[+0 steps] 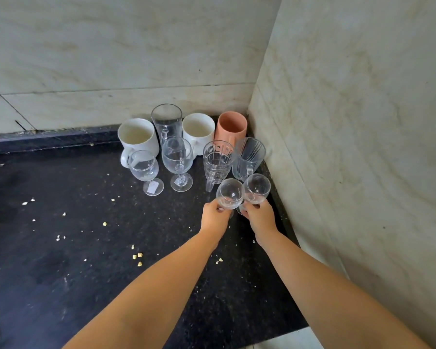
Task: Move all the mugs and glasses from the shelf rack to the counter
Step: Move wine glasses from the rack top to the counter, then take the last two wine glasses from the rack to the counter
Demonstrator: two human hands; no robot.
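On the black counter, in the corner, stand two white mugs, a salmon-pink mug, a tall clear glass, two stemmed glasses, a ribbed glass mug and another clear glass mug. My left hand grips a small stemmed glass. My right hand grips a second small stemmed glass. Both glasses are upright, side by side, just in front of the group, low over the counter; their bases are hidden by my fingers.
Marble-tiled walls close the corner behind and to the right. Pale crumbs lie scattered over the counter. The counter's front edge runs at the lower right. The shelf rack is out of view.
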